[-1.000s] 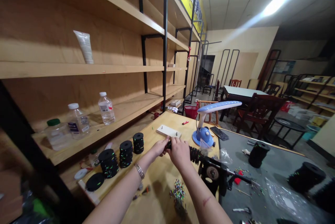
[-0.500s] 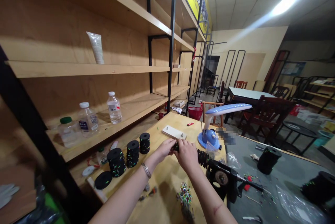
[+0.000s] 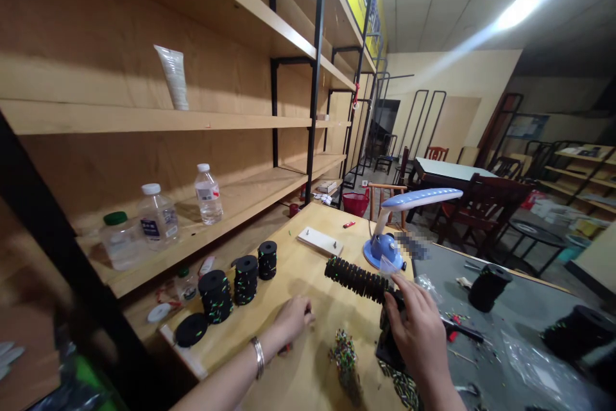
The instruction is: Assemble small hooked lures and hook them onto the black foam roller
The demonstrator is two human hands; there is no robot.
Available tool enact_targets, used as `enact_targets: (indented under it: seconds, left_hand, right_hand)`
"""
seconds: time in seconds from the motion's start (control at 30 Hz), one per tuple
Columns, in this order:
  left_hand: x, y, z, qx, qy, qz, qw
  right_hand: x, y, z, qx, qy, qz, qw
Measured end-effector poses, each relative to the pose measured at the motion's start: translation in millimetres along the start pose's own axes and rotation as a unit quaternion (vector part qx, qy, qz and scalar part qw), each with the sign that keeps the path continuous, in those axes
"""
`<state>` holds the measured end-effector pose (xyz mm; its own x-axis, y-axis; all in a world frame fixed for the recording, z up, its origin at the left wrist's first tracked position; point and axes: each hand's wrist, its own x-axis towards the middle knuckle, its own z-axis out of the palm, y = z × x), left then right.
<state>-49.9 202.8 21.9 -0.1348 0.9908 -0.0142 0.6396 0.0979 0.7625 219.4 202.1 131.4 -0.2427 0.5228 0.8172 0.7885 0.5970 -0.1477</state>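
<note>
My right hand (image 3: 416, 318) curls over the black bench device (image 3: 387, 342), which covers part of it. From that device a row of black ribbed discs (image 3: 359, 279) juts out to the left, held level above the wooden table. My left hand (image 3: 294, 318) is over the wood with its fingers curled in; whatever they may hold is hidden. Between my hands lies a pile of small multicoloured pieces (image 3: 344, 350). More small pieces (image 3: 407, 388) lie under the device, beside my right wrist. Left of my left hand stand black spools (image 3: 215, 295) with green flecks.
A blue desk lamp (image 3: 384, 251) stands behind the discs, near a pale board with two pegs (image 3: 319, 241). On the grey mat (image 3: 486, 334) at right are more black spools (image 3: 488, 287) and a clear plastic bag (image 3: 534, 360). Shelves with bottles (image 3: 208, 196) line the left.
Both hands have left the free end of the disc row. My left hand has moved down and left; my right hand has gone right, onto the black device. The row is now uncovered.
</note>
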Motion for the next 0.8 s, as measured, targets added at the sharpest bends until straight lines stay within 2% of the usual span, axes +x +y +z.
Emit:
enact_targets:
  seconds: [0.1,0.17,0.23,0.3,0.37,0.47,0.57,0.63,0.8]
  left_hand:
    - [-11,-4,7.9,0.058,0.0,0.02,0.998]
    - [-11,0,5.6,0.08,0.012,0.031,0.996]
    - [-8,11,-1.8,0.088,0.046,0.053,0.994]
    - [-4,27,-11.5,0.083,0.103,0.091,0.987]
    - [-1,47,-20.6,0.07,0.153,0.148,0.975]
    - [-1,74,-27.4,0.057,0.18,0.243,0.951]
    - [-4,93,-25.6,0.043,0.21,0.372,0.903]
    - [-6,101,-21.9,0.042,0.213,0.433,0.875]
    - [-9,118,-10.5,0.079,0.16,0.473,0.863]
  right_hand:
    - [-15,16,-2,-0.031,0.002,0.003,1.0]
    - [-18,22,1,-0.053,-0.004,0.005,0.999]
    - [-15,23,5,-0.078,-0.016,-0.004,0.997]
    - [-11,22,11,-0.099,-0.036,-0.03,0.994]
    - [-9,17,17,-0.106,-0.059,-0.069,0.99]
    - [-12,8,19,-0.084,-0.07,-0.108,0.988]
    - [-17,2,16,-0.044,-0.042,-0.094,0.994]
    - [-18,2,14,-0.039,-0.022,-0.085,0.995]
    - [-18,7,12,-0.073,-0.012,-0.085,0.994]
